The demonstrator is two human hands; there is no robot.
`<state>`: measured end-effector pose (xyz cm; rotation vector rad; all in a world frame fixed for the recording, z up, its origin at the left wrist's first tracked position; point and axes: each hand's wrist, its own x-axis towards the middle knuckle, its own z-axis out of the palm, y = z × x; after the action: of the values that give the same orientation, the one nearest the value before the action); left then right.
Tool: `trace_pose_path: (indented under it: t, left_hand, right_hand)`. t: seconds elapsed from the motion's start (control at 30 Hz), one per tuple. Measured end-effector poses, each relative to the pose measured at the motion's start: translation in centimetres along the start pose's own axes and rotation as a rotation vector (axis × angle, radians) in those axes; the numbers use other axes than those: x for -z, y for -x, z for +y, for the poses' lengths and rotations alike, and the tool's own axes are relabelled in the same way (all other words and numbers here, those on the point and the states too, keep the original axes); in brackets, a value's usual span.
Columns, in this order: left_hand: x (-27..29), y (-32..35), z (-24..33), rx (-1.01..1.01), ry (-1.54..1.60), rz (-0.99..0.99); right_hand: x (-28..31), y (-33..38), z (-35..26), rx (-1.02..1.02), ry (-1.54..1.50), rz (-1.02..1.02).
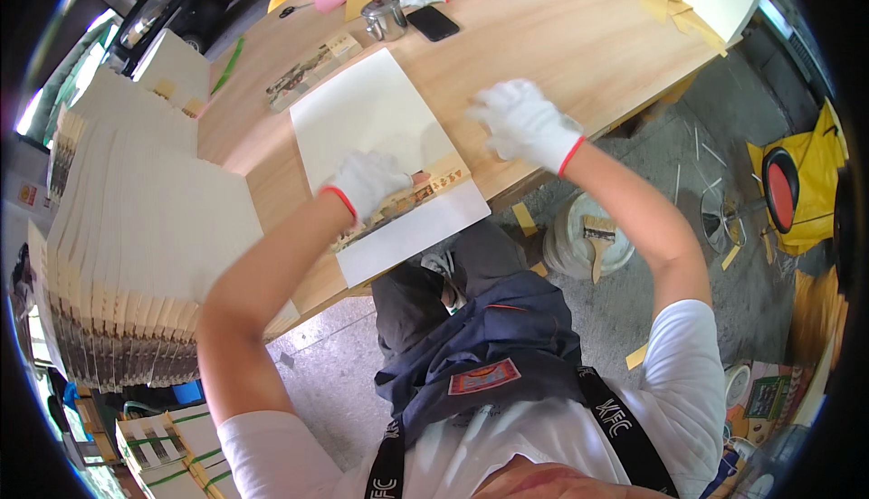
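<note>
White sheet [376,119] under left hand [367,182], bucket [579,255] apparently holding brush [597,238]

Left hand [369,182] in a white cotton glove with red cuff pressing flat on a large cream paper sheet [376,128] with a printed strip, lying on the pale wooden tabletop [561,38]. Right hand [525,123], gloved alike, resting on bare wood just beside the sheet's right edge. Fanned stack of similar cream sheets [136,255] at far left; small metal cup [384,18] and black phone [433,22] near the far edge.
</note>
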<state>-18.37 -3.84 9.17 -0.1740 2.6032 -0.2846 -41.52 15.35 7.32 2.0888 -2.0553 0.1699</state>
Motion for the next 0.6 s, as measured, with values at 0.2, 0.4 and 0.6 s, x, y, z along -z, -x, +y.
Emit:
trace_pose_path:
  t: [0.2, 0.4, 0.6]
  left_hand:
    - [-3.2, 6.7, 9.8, 0.075, 0.764, 0.597]
    - [-11.4, 9.5, 11.1, 0.213, 3.360, 0.886]
    - [-11.4, 7.7, 8.7, 0.338, 3.355, 0.961]
  right_hand:
    - [-5.0, -0.3, -4.9, 0.198, -0.232, 0.179]
    - [-4.0, -0.4, -3.1, 0.353, -0.271, -0.025]
    - [-3.7, -0.4, -2.6, 0.382, -0.321, -0.003]
